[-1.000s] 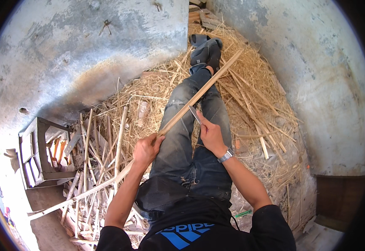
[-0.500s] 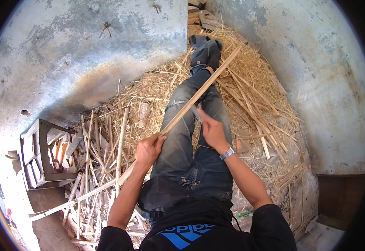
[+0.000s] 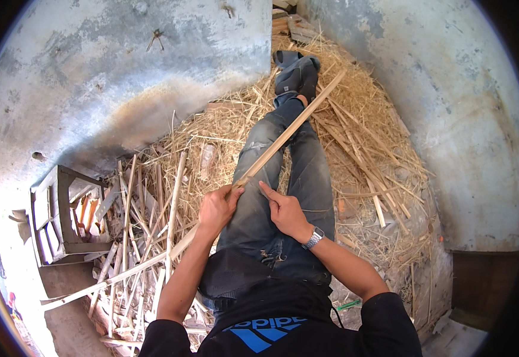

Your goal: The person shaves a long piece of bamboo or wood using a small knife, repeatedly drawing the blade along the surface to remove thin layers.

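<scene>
My left hand (image 3: 216, 208) is closed around a long, pale bamboo strip (image 3: 292, 130). The strip slants up and right across my jeans-clad legs (image 3: 256, 143), its far end above the straw beyond my shoe. Another pale length (image 3: 116, 278) runs from behind my left forearm to the lower left; whether it is the same piece I cannot tell. Just right of the left hand, my right hand (image 3: 289, 217) is closed with its index finger pointing forward along a thin knife blade, which touches or nearly touches the strip. The knife's handle is hidden in the palm.
Loose straw (image 3: 223, 128) covers the ground around my legs. Several split strips (image 3: 360, 154) lie to the right, with more sticks (image 3: 125, 238) at left. A dark open frame (image 3: 63, 220) stands at the left. Weathered grey walls (image 3: 170, 71) rise on both sides.
My right hand has drawn back toward me and left, bringing the blade from farther up the strip to near the left hand. The left hand keeps its hold.
</scene>
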A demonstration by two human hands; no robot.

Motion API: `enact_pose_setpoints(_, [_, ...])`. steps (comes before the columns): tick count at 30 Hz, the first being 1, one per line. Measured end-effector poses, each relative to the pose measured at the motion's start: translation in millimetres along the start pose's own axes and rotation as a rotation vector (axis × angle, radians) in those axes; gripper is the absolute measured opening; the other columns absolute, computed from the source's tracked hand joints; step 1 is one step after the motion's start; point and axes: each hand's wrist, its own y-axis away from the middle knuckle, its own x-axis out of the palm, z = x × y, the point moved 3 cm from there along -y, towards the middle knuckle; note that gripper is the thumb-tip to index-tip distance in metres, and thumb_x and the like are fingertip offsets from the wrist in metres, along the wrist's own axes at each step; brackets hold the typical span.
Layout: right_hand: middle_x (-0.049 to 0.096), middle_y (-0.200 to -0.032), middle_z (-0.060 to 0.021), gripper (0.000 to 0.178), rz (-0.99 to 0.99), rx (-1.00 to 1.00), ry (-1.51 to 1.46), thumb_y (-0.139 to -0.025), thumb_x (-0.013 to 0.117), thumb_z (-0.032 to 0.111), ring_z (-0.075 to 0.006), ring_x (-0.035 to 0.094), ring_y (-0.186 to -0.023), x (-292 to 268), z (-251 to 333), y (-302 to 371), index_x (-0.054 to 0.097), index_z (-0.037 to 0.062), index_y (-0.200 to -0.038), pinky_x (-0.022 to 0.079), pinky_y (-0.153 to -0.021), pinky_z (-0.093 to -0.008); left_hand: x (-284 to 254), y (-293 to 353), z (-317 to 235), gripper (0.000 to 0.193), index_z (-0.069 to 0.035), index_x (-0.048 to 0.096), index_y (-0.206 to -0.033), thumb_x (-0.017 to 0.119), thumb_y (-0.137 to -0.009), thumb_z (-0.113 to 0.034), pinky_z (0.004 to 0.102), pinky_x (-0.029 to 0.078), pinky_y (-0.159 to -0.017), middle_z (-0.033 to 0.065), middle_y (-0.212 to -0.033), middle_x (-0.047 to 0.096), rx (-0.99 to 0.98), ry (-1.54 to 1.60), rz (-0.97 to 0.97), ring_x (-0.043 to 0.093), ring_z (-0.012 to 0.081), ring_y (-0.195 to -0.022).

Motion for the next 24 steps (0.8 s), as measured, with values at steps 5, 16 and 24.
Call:
enact_pose_setpoints(5, [0.068, -0.082, -0.0271, 0.049, -0.072, 0.205, -0.111, -0.098, 0.057, 0.004, -0.0369, 0.068, -0.065, -22.4, -3.2, -18.6, 0.066, 0.0152, -0.145, 0.053, -0.065, -0.0416, -0.1, -3.5, -3.4, 0.043, -0.003, 0.078, -0.099, 0.074, -0.097, -0.045, 0.0527, 0.055, -0.067, 0.0266, -0.074, 0.070, 0.032, -0.008, -0.006, 0.071, 0.0467, -0.072])
enact_pose_setpoints(16, [0.060, -0.079, -0.0028, 0.043, -0.334, 0.078, -0.240, -0.095, 0.074, 0.016, -0.0112, 0.054, -0.069, -69.4, 11.8, -39.3, 0.068, 0.0000, -0.134, 0.048, -0.066, -0.0284, -29.0, -2.0, -1.3, 0.041, -0.004, 0.081, -0.101, 0.080, -0.094, -0.044, 0.0436, 0.053, -0.056, 0.0170, -0.067, 0.070, 0.079, -0.011, 0.006, 0.068, 0.0301, -0.057])
enact_pose_setpoints(24, [0.071, -0.110, -0.0151, 0.041, -0.149, -0.301, 0.272, -0.084, 0.087, 0.025, -0.0330, 0.070, -0.095, -166.5, 44.8, -96.1, 0.072, -0.0016, -0.112, 0.056, -0.082, -0.0398, -162.0, -33.0, -37.5, 0.037, -0.009, 0.084, -0.102, 0.078, -0.095, -0.044, 0.0290, 0.043, -0.039, 0.0039, -0.061, 0.069, 0.650, -0.341, 0.009, 0.054, 0.0112, -0.044])
